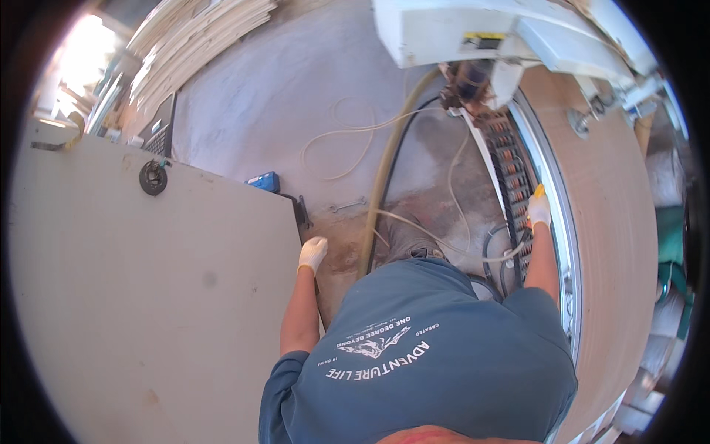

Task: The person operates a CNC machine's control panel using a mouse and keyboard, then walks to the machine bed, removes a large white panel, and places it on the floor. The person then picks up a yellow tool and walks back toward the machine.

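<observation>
My left hand (pixel 313 254), in a pale work glove with a yellowish cuff, is closed beside the right edge of a large light-grey tabletop (pixel 170 296). What is inside its curled fingers, if anything, is hidden. Farther right, my right hand (pixel 540 209), gloved in white, reaches to the machine's side. It is closed around a small yellow object (pixel 539 191) whose end sticks out past the fingers; its kind cannot be made out. Next to this hand runs a row of metal rollers or fittings (pixel 509 159), alongside a shiny metal rail (pixel 553 185).
A round black part (pixel 153 177) lies on the tabletop. On the floor are a wrench (pixel 348 204), a blue box-like item (pixel 264 182), a thick yellowish hose (pixel 390 152) and thin looping tubing (pixel 336 134). A white machine housing (pixel 444 29) overhangs the far right. Stacked boards (pixel 196 44) stand far left.
</observation>
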Motion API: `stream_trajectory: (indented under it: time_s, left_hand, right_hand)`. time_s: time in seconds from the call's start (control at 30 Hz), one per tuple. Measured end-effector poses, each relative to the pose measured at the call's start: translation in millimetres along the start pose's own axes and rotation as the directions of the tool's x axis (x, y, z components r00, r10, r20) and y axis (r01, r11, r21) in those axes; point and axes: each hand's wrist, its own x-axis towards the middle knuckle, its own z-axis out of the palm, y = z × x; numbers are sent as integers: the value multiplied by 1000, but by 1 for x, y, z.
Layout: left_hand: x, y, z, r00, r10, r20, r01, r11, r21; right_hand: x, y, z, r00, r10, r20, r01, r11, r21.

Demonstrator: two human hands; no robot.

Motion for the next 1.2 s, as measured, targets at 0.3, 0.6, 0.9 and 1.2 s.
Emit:
stream_trajectory:
  time_s: [0.3,0.6,0.9,1.2]
  left_hand:
    - [144,127,-38,989,103,110,-95,992,-77]
    - [414,371,-158,993,106,-50,-112,984,-135]
    - [626,576,-226,968,63,243,121,728,-674]
    - [763,796,-208,723,304,620,-508,843,179]
  right_hand:
    - [-11,-251,241,908,-411,-83,367,875,-316]
    - [-52,-534,402,498,-372,784,693,713,-102]
    - [-5,-696,424,488,-434,757,446,870,211]
    - [243,-860,421,986,146,74,-105,219,970]
